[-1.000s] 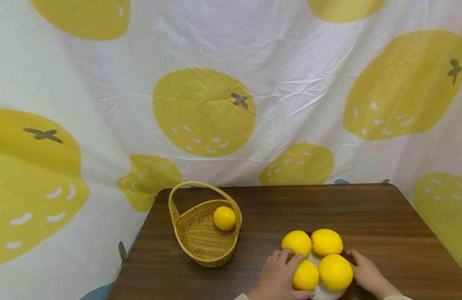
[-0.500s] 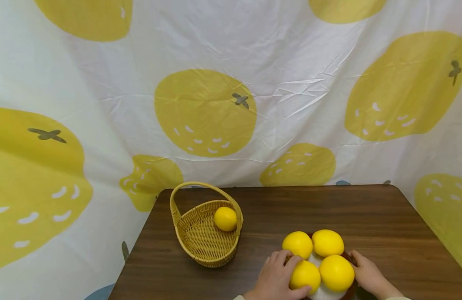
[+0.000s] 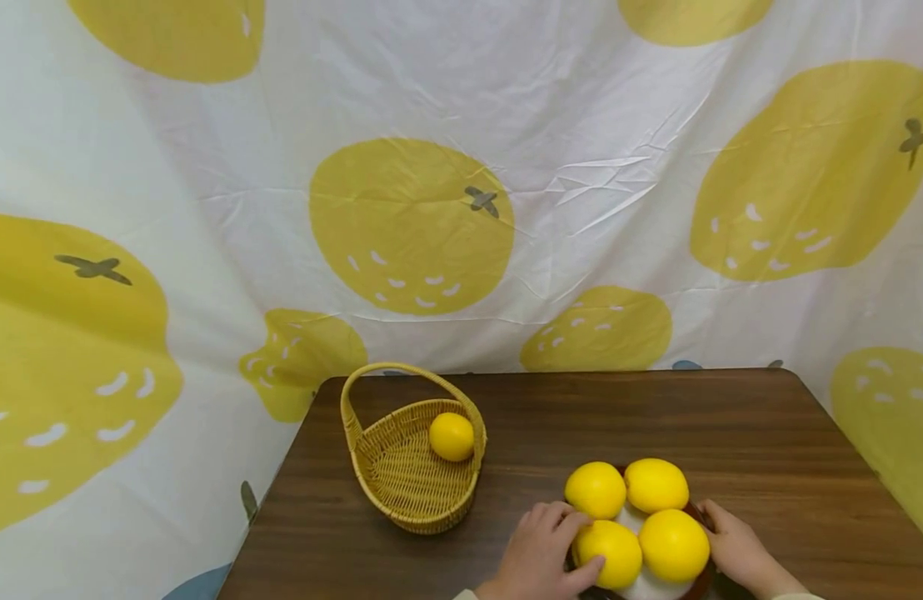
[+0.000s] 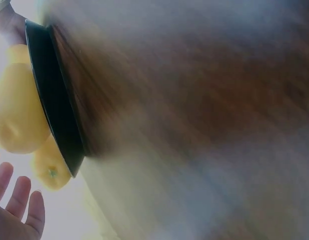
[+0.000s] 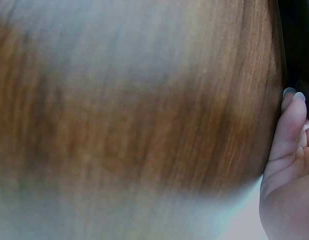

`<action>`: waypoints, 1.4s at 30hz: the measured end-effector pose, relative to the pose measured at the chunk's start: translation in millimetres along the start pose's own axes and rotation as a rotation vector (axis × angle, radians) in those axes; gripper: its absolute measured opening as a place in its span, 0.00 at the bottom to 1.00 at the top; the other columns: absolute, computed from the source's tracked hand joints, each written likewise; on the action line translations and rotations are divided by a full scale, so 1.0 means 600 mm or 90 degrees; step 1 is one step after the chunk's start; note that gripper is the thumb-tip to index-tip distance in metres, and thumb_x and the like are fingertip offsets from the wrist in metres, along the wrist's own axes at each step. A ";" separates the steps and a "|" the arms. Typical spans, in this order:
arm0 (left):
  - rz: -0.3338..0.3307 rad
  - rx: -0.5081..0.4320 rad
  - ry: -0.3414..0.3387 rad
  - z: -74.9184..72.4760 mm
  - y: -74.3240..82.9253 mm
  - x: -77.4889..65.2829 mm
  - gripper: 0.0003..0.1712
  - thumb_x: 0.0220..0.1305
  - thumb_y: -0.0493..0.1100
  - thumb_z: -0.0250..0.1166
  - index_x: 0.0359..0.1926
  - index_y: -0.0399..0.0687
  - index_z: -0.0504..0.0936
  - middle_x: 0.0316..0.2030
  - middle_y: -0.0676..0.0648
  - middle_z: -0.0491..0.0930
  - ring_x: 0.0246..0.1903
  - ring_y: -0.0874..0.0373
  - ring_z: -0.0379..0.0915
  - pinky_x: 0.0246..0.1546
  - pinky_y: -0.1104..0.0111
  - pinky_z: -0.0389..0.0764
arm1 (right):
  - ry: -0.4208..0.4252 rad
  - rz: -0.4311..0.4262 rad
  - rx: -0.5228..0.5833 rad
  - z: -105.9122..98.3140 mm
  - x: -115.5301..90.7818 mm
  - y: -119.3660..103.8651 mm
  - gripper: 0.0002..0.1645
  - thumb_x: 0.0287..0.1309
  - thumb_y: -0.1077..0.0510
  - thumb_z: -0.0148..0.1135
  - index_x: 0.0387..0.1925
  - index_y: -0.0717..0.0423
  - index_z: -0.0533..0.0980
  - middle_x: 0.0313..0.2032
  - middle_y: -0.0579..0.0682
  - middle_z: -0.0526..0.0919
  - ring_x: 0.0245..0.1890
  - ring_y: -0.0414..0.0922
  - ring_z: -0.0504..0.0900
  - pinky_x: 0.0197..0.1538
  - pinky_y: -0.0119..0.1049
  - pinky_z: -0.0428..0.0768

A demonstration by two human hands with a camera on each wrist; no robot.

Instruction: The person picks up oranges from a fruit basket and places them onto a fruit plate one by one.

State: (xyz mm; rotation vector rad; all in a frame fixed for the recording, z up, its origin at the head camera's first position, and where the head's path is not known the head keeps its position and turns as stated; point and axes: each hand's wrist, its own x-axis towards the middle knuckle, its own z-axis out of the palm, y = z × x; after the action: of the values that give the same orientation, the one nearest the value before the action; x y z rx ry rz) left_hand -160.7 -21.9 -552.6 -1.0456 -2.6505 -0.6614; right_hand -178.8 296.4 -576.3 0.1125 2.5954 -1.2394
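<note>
A shallow dark-sided plate with a pale inside bears several yellow lemons, near the front of the table. My left hand is spread around the left side of the front-left lemon, fingertips and thumb close to it. In the left wrist view, the fingers are loosely extended, with a gap to the lemons. On the opposite side, my right hand holds the plate's right rim, beside the front-right lemon. The right wrist view has its thumb and fingers at the plate's dark side.
A wicker basket with a tall handle stands to the left, one lemon inside it at the right. The brown wooden table backs onto a white cloth printed with large yellow fruit.
My left hand has eased its hold on the front-left lemon and drawn slightly left, its thumb moving back across the lemon's front. The right hand stays at the plate's rim.
</note>
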 end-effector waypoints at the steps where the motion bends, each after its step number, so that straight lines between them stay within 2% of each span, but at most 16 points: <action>1: -0.001 -0.007 0.000 -0.001 -0.002 -0.001 0.23 0.74 0.65 0.51 0.56 0.59 0.79 0.48 0.56 0.77 0.46 0.64 0.71 0.44 0.74 0.73 | -0.001 0.000 0.000 0.000 0.000 0.000 0.19 0.75 0.52 0.51 0.55 0.64 0.71 0.35 0.49 0.79 0.30 0.46 0.74 0.30 0.39 0.77; 6: -0.006 -0.047 0.001 -0.007 -0.010 -0.004 0.18 0.77 0.59 0.51 0.52 0.57 0.81 0.43 0.55 0.79 0.42 0.67 0.70 0.43 0.75 0.74 | -0.005 0.001 0.002 -0.001 0.000 -0.001 0.21 0.75 0.52 0.51 0.56 0.65 0.70 0.36 0.49 0.80 0.30 0.46 0.74 0.30 0.39 0.76; 9: 0.003 -0.049 0.006 -0.008 -0.014 -0.008 0.16 0.77 0.56 0.52 0.49 0.57 0.81 0.40 0.56 0.79 0.39 0.68 0.69 0.41 0.77 0.72 | -0.004 0.002 0.001 -0.001 0.000 -0.001 0.20 0.75 0.52 0.51 0.55 0.65 0.70 0.36 0.49 0.80 0.30 0.46 0.74 0.30 0.39 0.76; 18: 0.023 -0.022 0.000 -0.021 -0.023 -0.014 0.12 0.77 0.53 0.55 0.48 0.58 0.82 0.41 0.59 0.81 0.39 0.69 0.72 0.42 0.77 0.75 | -0.004 -0.002 0.008 -0.001 0.000 0.000 0.18 0.75 0.53 0.51 0.54 0.64 0.71 0.34 0.49 0.79 0.29 0.46 0.74 0.29 0.39 0.77; 28: 0.042 0.005 0.029 -0.028 -0.041 -0.017 0.09 0.74 0.50 0.59 0.46 0.57 0.83 0.40 0.59 0.82 0.37 0.69 0.73 0.39 0.78 0.74 | -0.002 0.006 0.009 0.000 0.002 0.000 0.17 0.75 0.52 0.51 0.52 0.63 0.72 0.34 0.49 0.79 0.31 0.46 0.75 0.31 0.40 0.77; 42: 0.028 0.044 0.048 -0.051 -0.070 -0.026 0.09 0.72 0.48 0.61 0.47 0.54 0.85 0.39 0.58 0.82 0.37 0.67 0.75 0.39 0.76 0.77 | -0.002 0.003 0.012 0.000 0.000 0.000 0.16 0.75 0.53 0.51 0.51 0.62 0.72 0.36 0.50 0.80 0.32 0.46 0.75 0.32 0.40 0.77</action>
State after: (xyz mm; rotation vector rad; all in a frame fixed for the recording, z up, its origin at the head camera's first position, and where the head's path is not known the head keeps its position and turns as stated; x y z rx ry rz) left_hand -176.9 -73.0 -545.0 -1.0364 -2.5585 -0.5838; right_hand -179.0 296.3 -576.1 0.1209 2.5805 -1.2610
